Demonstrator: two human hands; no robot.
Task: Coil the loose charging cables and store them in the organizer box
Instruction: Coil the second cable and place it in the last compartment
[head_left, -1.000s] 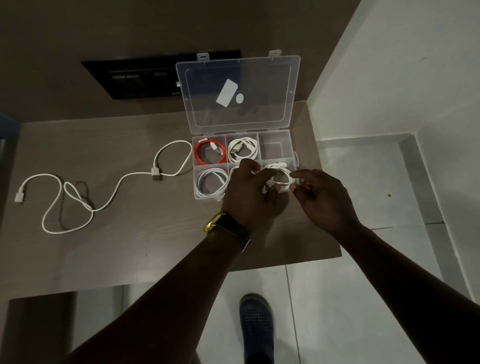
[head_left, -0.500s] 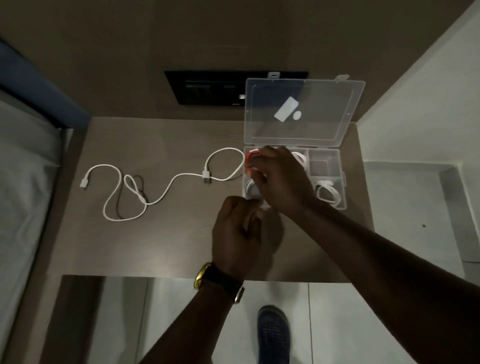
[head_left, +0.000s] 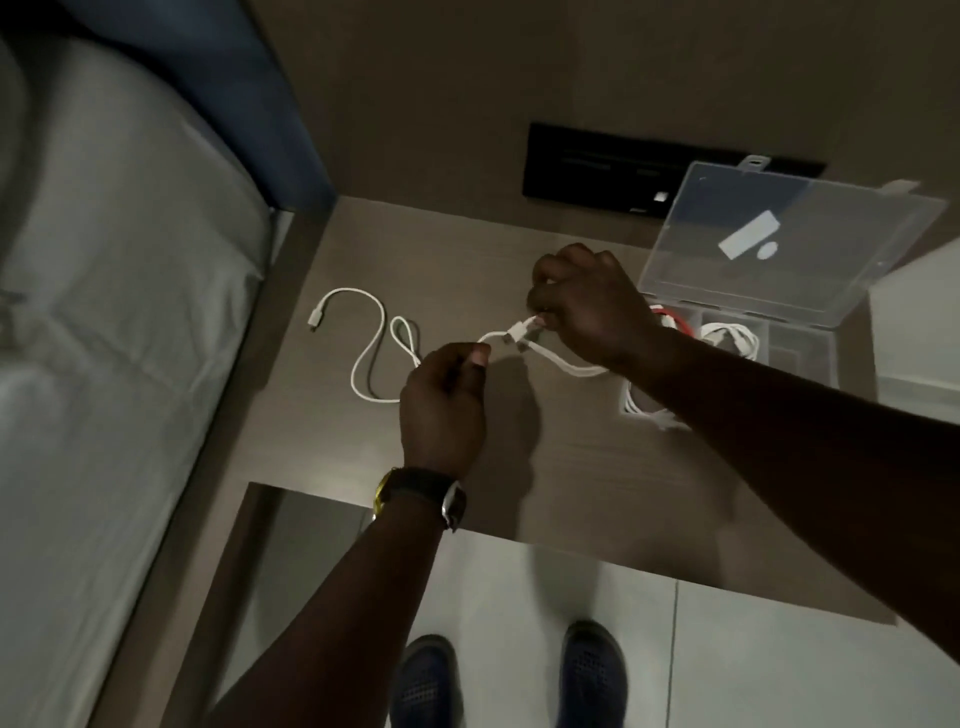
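both hands are now leaving the organizer box (head_left: 800, 358) and working on the last loose white cable (head_left: 371, 358), which a second ago was lying untouched on the table (head_left: 363, 457); the right hand (head_left: 587, 304) is pinching the usb plug end, lifted just off the surface; the left hand (head_left: 447, 400) is closing finger and thumb on the cord just beside it; the rest is trailing in loops on the table to the left, its far plug well apart from the hands; the box is standing open at the right, coils (one red, the others white) showing in several compartments; judgement: storing of the previous coil is finished, and coiling of the final cable is beginning.
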